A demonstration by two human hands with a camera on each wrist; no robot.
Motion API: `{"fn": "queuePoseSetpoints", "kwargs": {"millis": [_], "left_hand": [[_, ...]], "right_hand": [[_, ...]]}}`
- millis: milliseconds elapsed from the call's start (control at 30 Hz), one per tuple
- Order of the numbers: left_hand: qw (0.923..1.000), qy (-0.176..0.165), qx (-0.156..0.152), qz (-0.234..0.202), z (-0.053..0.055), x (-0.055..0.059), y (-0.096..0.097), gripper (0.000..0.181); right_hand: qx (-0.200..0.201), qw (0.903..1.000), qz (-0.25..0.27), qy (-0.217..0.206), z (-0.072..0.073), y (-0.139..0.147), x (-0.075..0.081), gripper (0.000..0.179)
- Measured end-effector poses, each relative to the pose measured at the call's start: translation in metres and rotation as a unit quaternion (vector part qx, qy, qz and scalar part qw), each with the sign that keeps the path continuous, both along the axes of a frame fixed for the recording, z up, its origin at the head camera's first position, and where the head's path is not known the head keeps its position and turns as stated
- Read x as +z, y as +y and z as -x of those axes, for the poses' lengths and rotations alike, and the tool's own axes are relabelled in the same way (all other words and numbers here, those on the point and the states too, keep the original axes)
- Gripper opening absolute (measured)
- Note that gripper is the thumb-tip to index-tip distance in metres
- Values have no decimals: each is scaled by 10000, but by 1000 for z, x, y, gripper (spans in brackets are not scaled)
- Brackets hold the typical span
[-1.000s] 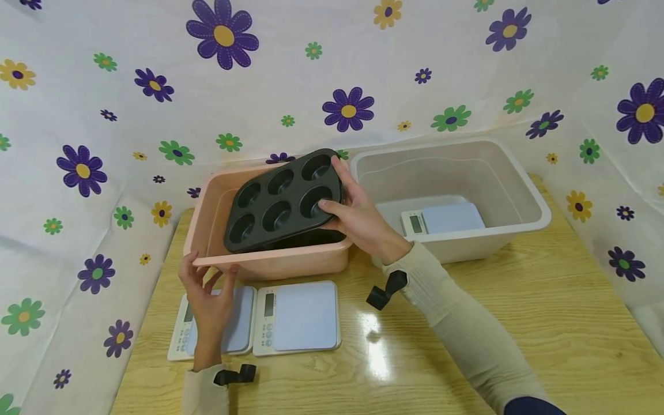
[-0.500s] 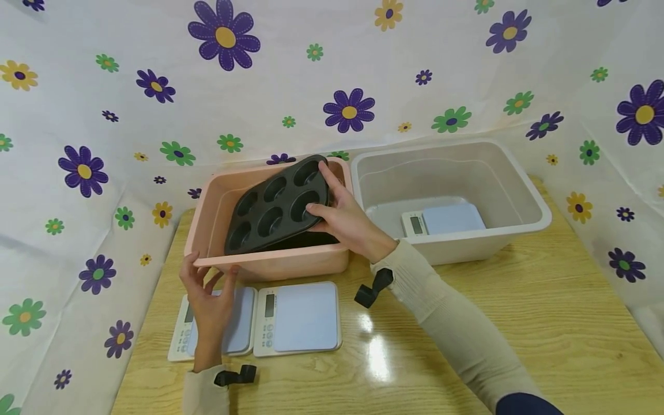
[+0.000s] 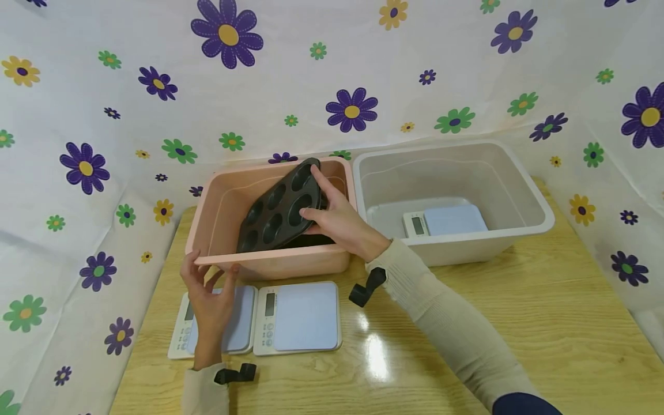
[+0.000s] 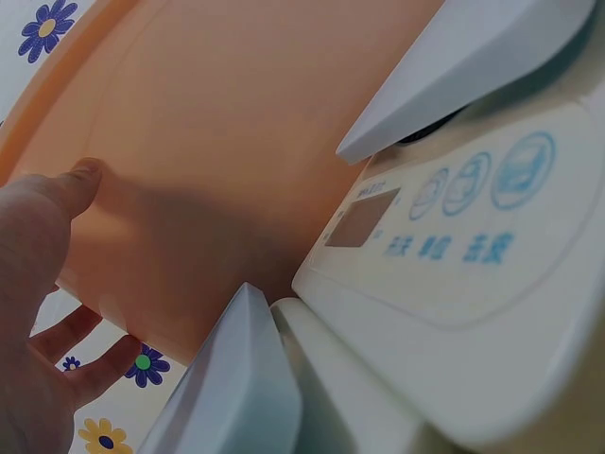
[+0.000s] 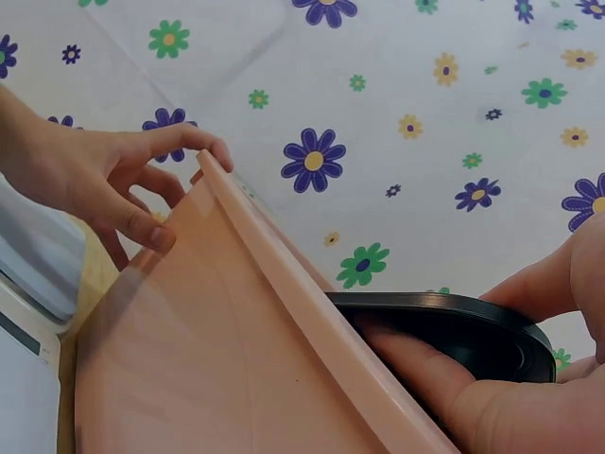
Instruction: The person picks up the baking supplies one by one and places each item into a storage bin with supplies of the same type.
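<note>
My right hand (image 3: 342, 222) pinches the right end of a black muffin tin (image 3: 273, 226), its thumb in one of the cups. The tin stands tilted inside the pink plastic bin (image 3: 270, 266), right end raised, left end low behind the front wall. Beneath the tin a black surface shows (image 3: 311, 240), mostly hidden. My left hand (image 3: 210, 300) holds the bin's front left corner. The right wrist view shows its index fingertip at the rim (image 5: 284, 274) and its thumb on the wall.
Two white kitchen scales (image 3: 306, 317) (image 3: 238, 320) lie side by side in front of the pink bin, the left one partly behind my left hand. To the right stands a grey bin (image 3: 446, 251) with another kitchen scale (image 3: 455, 219) inside. A flowered cloth (image 3: 394, 69) hangs behind the table (image 3: 560, 323).
My right hand has moved left and slightly down with the muffin tin, which sits deeper in the pink bin and tilts more steeply. My left hand stays at the bin's corner.
</note>
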State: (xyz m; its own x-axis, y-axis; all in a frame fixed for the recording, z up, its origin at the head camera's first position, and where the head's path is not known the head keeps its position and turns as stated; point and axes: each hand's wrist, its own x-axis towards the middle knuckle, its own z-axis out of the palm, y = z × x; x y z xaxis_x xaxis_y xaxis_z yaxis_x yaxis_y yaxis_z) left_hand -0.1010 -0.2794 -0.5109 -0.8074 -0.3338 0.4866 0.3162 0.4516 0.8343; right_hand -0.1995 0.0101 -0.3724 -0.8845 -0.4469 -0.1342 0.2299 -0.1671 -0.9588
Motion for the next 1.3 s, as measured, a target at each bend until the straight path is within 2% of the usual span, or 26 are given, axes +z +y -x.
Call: {"fn": "queuePoseSetpoints", "kwargs": {"millis": [233, 400, 467, 533, 633, 700, 800, 900, 1000, 1133, 1300], "left_hand": [[10000, 29, 13, 29, 0, 0, 0, 89], [10000, 23, -25, -24, 1, 1, 1, 87], [10000, 11, -54, 7, 2, 2, 2, 87], [10000, 6, -49, 57, 2, 3, 3, 87], [9999, 12, -6, 112, 1, 3, 2, 89], [9999, 6, 30, 116, 0, 3, 1, 89], [10000, -5, 38, 61, 0, 3, 1, 87], [9999, 49, 35, -94, 0, 2, 1, 85], [9997, 110, 5, -215, 1, 1, 3, 84], [9997, 119, -21, -230, 1, 1, 4, 85], [9994, 92, -97, -326, -2, 4, 2, 88]], "right_hand": [[84, 9999, -134, -40, 6, -8, 3, 97], [354, 9984, -373, -252, 8, -13, 6, 100], [531, 9948, -806, -334, 8, -11, 8, 98], [616, 9871, -1454, -248, 8, -8, 10, 97], [432, 9701, -2388, 87, 6, -1, 15, 95], [204, 9641, -2627, 324, 5, 3, 18, 94], [77, 9678, -2479, 441, 3, 12, 23, 90], [199, 9758, -2130, 456, 0, 19, 28, 87], [310, 9782, -1990, 501, -6, 27, 31, 86], [315, 9822, -1774, 537, -13, 36, 32, 85], [345, 9900, -1262, 535, -22, 48, 31, 86]]}}
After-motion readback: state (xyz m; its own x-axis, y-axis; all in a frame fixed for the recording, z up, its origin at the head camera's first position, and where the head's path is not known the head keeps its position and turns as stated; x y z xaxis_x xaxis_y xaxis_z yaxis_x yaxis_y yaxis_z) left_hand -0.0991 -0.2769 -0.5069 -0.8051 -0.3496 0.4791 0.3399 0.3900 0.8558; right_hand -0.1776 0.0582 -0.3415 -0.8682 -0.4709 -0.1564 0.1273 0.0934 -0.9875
